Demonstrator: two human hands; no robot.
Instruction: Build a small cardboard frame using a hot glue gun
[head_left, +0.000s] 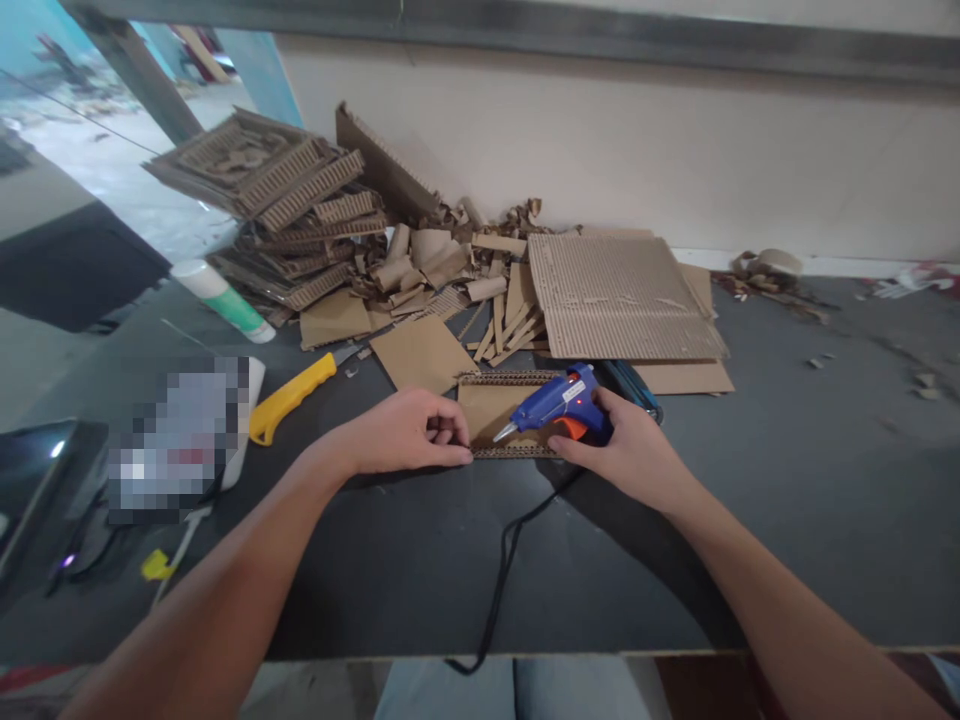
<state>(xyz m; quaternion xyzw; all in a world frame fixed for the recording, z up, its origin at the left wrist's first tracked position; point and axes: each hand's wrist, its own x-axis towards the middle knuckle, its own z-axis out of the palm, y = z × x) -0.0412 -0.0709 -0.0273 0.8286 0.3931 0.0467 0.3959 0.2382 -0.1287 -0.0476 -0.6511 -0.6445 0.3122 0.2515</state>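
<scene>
A blue hot glue gun [551, 398] with an orange trigger is held in my right hand [626, 450], its metal nozzle pointing down and left over a small cardboard piece [484, 410]. That piece lies flat on the dark table and has corrugated strips standing along its far and near edges. My left hand [412, 430] is closed at its near left corner, with thumb and fingertips against the near strip. A black cord [506, 560] hangs from near the glue gun over the table's front edge. Behind the right hand, a dark blue object [630, 385] is partly hidden.
Stacked cardboard pieces [255, 170] stand at the back left, beside cardboard scraps [442, 260]. A large corrugated sheet [622, 300] lies back right. On the left are a yellow-handled cutter [296, 400], a white and green tube [225, 300] and a blurred-out item [180, 440].
</scene>
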